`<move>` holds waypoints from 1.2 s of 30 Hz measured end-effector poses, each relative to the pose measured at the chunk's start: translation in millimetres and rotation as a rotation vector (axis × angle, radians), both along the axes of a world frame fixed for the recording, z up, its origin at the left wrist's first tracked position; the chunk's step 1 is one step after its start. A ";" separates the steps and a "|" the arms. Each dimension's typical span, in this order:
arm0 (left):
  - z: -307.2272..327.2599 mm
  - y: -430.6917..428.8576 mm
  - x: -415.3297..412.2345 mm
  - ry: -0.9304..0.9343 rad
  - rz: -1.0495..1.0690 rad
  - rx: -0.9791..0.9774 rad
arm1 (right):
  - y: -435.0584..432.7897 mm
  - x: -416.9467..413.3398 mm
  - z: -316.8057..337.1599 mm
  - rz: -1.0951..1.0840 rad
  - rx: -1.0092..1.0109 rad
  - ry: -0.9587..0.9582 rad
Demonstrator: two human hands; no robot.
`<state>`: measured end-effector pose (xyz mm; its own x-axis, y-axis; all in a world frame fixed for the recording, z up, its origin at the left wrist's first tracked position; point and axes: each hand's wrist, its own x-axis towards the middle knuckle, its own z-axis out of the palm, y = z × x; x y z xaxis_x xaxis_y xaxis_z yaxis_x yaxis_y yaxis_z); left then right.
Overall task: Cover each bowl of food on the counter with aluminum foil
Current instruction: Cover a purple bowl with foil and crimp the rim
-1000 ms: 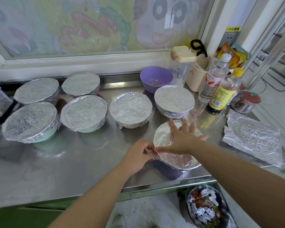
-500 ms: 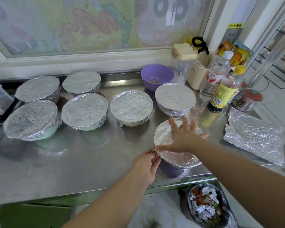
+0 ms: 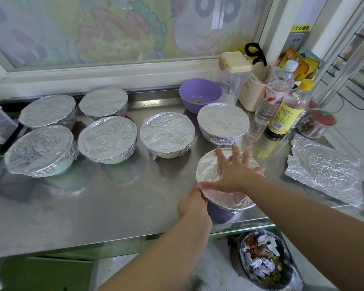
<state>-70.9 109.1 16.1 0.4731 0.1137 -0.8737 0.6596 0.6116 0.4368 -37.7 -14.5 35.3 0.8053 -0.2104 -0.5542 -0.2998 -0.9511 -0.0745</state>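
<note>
While the right hand point(image 3: 233, 175) lies flat, fingers spread, on the foil point(image 3: 229, 198) over the near bowl point(image 3: 219, 213), the left hand point(image 3: 194, 204) just under its thumb curls round the foil's edge, seemingly tucking it below the rim. Six covered bowls point(image 3: 166, 133) stand beyond and left of that grip, so I judge this seventh nearly done. One open bowl point(image 3: 200, 95) farther back is bare, and a spare sheet point(image 3: 324, 171) lies well to the right.

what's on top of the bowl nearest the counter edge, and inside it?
Aluminum foil covers it. The right hand lies flat on the foil; the left hand grips the foil at the left rim. Contents hidden by foil.
</note>
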 end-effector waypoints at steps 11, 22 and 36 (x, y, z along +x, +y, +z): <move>43.4 12.3 15.7 -0.161 -0.225 -0.451 | 1.2 1.0 -4.0 -0.011 -0.012 -0.010; 23.5 24.1 28.4 -0.282 -0.399 -0.493 | 5.5 0.3 -6.5 -0.052 -0.010 -0.037; 1.2 2.1 23.5 -0.424 -0.137 0.051 | -36.5 8.1 -1.7 -0.026 0.177 -0.148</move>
<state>-47.3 111.2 17.3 0.8016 0.0633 -0.5945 0.4893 0.5019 0.7132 -29.6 -51.0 33.6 0.8761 -0.1418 -0.4608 -0.2972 -0.9114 -0.2846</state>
